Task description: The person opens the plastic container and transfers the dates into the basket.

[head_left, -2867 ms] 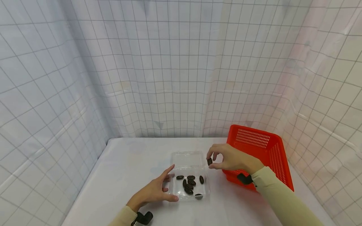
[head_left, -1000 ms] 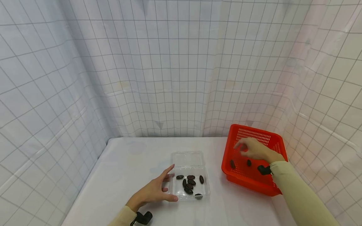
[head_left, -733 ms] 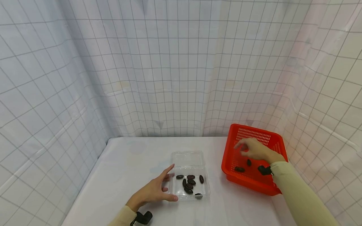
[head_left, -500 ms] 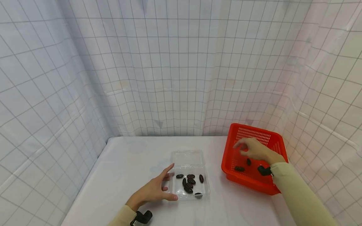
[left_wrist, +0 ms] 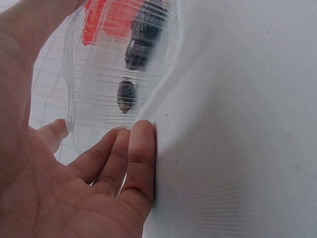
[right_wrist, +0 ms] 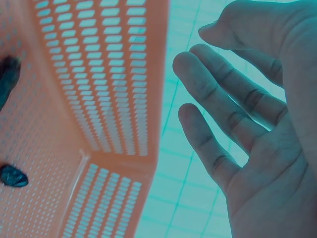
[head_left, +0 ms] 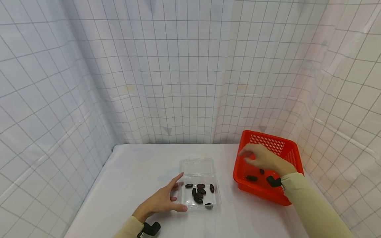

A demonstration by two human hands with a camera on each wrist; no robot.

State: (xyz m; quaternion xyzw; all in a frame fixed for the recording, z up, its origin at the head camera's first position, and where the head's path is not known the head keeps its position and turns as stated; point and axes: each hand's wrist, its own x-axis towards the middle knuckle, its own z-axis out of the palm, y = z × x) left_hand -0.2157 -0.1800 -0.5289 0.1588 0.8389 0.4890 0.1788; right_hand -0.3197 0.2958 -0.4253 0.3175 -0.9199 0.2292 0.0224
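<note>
My left hand holds the left side of a clear plastic clamshell box, thumb at its front corner and forefinger at the back one. Several dark, wrinkled oval fruits that look like dates lie in the box, and its lid is folded back on the table. Above the left part of a red plastic basket hovers my right hand. Its fingers are apart with nothing between them in the right wrist view. Two dates, one near the left wall, lie on the basket floor.
A white cloth covers the table. Grid-patterned white sheeting hangs behind and on both sides, close to the basket's right. The basket's walls are slotted and stand higher than the clear box.
The date pinched in my right hand was let go into the basket, where it rolled and settled. That hand has since shifted slightly left. My left hand and the box have stayed put.
</note>
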